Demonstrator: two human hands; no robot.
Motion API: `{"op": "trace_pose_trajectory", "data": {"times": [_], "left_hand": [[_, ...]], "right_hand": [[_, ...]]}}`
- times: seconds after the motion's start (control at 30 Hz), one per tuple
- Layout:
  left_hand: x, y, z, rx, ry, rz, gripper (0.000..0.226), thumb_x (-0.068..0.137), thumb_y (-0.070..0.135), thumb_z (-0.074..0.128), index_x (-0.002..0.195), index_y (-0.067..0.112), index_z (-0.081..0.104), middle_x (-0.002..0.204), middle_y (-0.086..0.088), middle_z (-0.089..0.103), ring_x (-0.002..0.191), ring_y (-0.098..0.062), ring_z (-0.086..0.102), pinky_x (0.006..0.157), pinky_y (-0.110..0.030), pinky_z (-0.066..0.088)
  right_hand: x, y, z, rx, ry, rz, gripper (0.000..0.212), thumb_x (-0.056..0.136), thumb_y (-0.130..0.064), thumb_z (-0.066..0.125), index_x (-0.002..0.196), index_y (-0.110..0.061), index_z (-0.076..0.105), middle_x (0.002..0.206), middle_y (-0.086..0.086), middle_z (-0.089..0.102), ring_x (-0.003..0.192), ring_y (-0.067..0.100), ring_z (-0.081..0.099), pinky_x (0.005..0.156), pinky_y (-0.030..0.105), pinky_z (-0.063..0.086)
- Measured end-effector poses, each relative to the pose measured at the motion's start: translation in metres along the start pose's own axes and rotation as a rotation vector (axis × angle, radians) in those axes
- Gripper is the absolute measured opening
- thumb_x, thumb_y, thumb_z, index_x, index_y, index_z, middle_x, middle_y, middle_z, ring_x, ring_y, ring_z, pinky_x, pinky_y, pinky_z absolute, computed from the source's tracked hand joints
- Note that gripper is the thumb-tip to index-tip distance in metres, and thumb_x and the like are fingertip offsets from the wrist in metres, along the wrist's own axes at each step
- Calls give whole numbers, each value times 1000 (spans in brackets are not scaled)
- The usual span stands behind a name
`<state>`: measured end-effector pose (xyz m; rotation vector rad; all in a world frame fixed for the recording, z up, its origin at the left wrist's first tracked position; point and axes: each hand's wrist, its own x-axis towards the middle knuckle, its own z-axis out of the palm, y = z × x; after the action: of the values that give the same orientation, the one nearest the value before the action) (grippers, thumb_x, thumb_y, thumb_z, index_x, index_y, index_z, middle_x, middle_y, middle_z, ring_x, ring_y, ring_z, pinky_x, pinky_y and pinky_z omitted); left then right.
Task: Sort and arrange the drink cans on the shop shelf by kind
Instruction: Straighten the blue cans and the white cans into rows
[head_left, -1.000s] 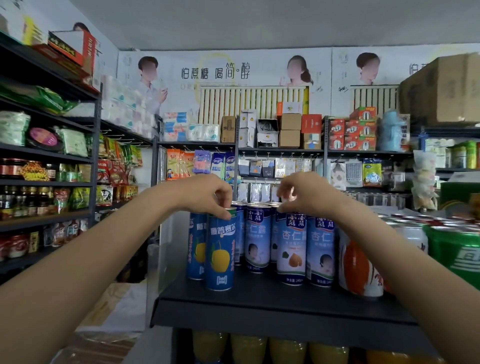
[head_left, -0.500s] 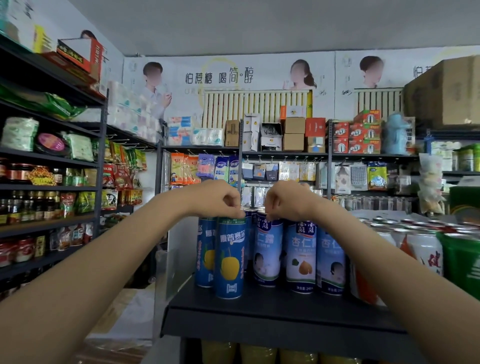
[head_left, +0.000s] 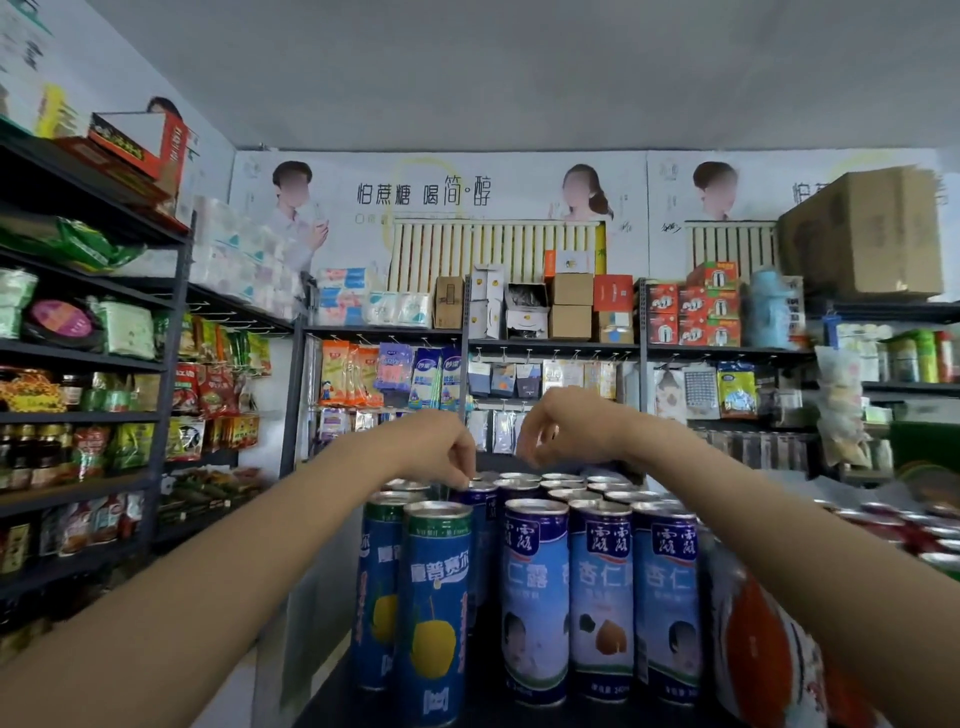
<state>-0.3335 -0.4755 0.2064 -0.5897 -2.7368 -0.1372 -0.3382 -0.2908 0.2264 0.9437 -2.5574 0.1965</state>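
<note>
Tall drink cans stand in rows on the black shelf (head_left: 332, 701). At front left are two blue cans with a yellow fruit (head_left: 436, 613). To their right are three blue-and-white almond drink cans (head_left: 602, 597), then a white can with an orange picture (head_left: 763, 639). Several silver can tops (head_left: 566, 486) show behind them. My left hand (head_left: 436, 447) reaches over the front row and its curled fingertips pinch the rim of a dark blue can (head_left: 482, 491) in the second row. My right hand (head_left: 566, 431) hovers with curled fingers just above the rear can tops, holding nothing I can see.
Red and green cans (head_left: 930, 530) crowd the shelf at far right. Black racks of bottles and snack bags (head_left: 93, 447) line the left. Hanging packets and boxes (head_left: 571, 306) fill the back wall shelves. A large cardboard box (head_left: 862, 234) sits up right.
Both hands have let go of the front-row can tops and moved back over the rear rows. The view has come closer to the cans.
</note>
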Motion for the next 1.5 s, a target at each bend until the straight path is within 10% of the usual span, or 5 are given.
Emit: {"op": "trace_pose_trajectory", "data": {"times": [0.67, 0.97, 1.5], "left_hand": [[14, 13, 0, 26, -88, 134, 11, 78, 18, 71, 89, 15, 70, 72, 14, 59, 68, 2, 52, 75, -22, 44], [14, 10, -6, -123, -25, 151, 17, 81, 13, 68, 98, 10, 67, 100, 1, 68, 93, -10, 63, 89, -28, 50], [-53, -39, -16, -241, -44, 64, 10, 84, 15, 65, 81, 24, 68, 79, 14, 66, 68, 8, 58, 71, -15, 48]], "right_hand": [[15, 6, 13, 46, -169, -184, 8, 75, -5, 73, 83, -7, 75, 59, -18, 56, 51, -10, 51, 61, 8, 38], [2, 20, 7, 101, -180, -78, 9, 79, -6, 70, 86, -9, 74, 77, -1, 71, 68, -1, 61, 71, 13, 44], [-18, -58, 28, 372, -73, -249, 13, 72, -13, 78, 79, -9, 68, 73, -4, 65, 68, 4, 56, 68, 15, 44]]}}
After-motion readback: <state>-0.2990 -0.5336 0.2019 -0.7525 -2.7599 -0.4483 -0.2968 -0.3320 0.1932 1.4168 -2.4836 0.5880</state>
